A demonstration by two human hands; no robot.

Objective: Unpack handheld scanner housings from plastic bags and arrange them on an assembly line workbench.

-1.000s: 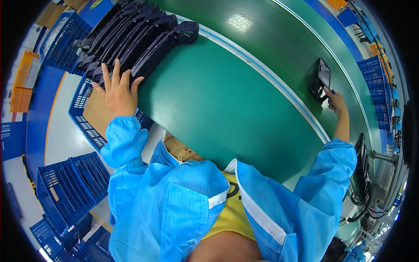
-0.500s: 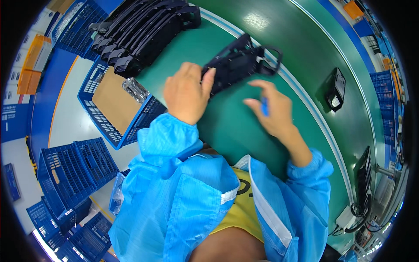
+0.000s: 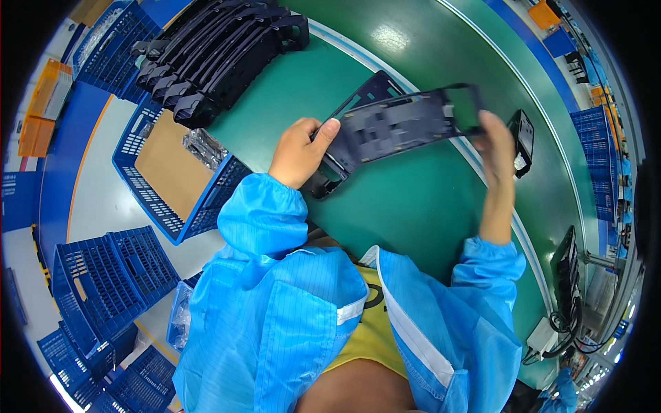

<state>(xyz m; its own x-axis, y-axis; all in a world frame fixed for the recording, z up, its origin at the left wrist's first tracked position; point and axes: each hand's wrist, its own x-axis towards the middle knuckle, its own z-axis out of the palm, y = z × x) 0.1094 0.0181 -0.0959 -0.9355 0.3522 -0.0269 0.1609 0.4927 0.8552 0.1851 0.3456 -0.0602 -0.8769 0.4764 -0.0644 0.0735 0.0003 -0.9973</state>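
In front of me, two dark plastic housing parts overlap at an angle. One is a panel (image 3: 403,129) with cut-outs, ribs and an open loop at its right end. Partly beneath it lies a black frame (image 3: 379,88), its lower end showing below the panel. My left hand (image 3: 297,151) is closed at the left side of both parts, thumb on top, gripping the frame's edge. Whether it also holds the panel, I cannot tell. At the panel's looped right end, my right hand (image 3: 496,148) grips it; its fingers are partly smeared by motion.
A row of black housings (image 3: 220,62) stands at the far left of the green table (image 3: 399,206). Left of it sits a blue crate (image 3: 175,227) with cardboard and bagged parts. Another black part (image 3: 525,141) lies on the green belt (image 3: 475,62). Cables (image 3: 568,334) lie at right.
My right hand has moved right and up and taken hold of the panel's looped end. The panel and frame now lie fanned apart. My left hand has shifted slightly right.
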